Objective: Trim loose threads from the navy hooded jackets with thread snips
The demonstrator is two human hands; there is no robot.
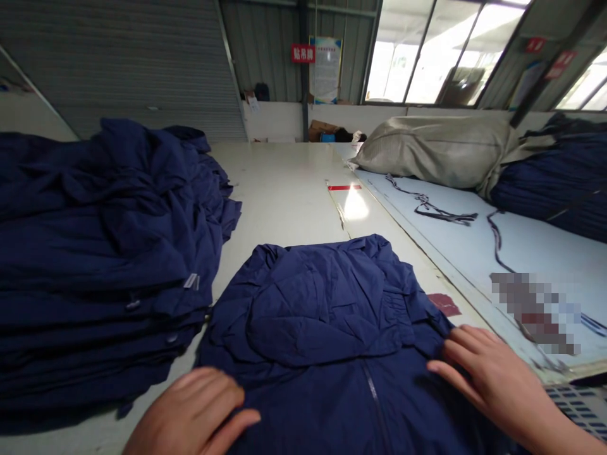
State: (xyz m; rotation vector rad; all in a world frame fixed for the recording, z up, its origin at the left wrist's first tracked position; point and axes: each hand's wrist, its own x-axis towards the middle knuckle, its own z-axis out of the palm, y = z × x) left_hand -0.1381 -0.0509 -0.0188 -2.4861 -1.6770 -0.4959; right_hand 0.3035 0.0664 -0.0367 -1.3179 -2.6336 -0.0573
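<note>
A navy blue garment [308,316] with a zipper and a gathered elastic part lies folded on the pale table [279,189] in front of me. At its lower left edge is my left hand [199,404], thumb apart from the bent fingers, with nothing visible in it. My right hand [478,360] rests at the garment's right edge, thumb spread away from the fingers and no fabric visibly pinched. The fingertips of my left hand are partly hidden behind the hand.
A tall stack of navy garments [104,253] stands at the left. On the right, a bluish table surface [455,246] bears dark cords [441,212], a large grey sack [436,148] and a navy pile [559,177]. A basket [581,407] shows at the lower right.
</note>
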